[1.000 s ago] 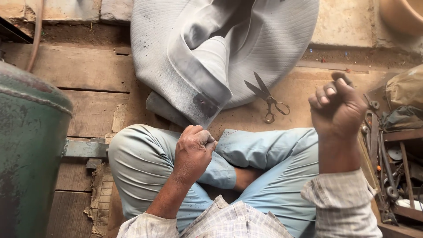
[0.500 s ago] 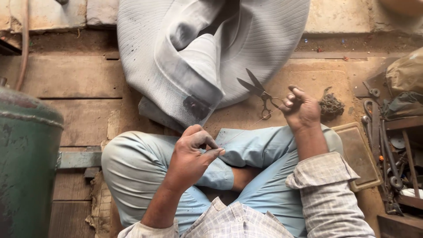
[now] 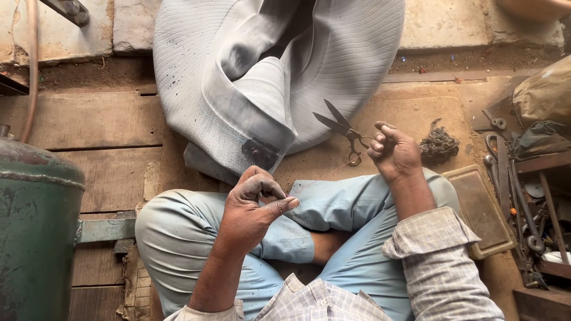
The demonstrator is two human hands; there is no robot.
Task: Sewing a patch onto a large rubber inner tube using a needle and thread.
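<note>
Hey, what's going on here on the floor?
A person sits cross-legged on a wooden floor. The left hand pinches something small at its fingertips, and a thin thread runs from there up to the raised right hand. A pair of scissors lies open just beside the right hand, next to a large grey ribbed cover with a dark patch.

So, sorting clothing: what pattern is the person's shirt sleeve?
Pale checked shirt sleeve, clearest in the head view.

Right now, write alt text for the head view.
A seated, cross-legged person stretches a thin thread between the left hand and the raised right hand. Ahead on the floor lie scissors beside a folded grey cloth, with a green tank at left.
</note>
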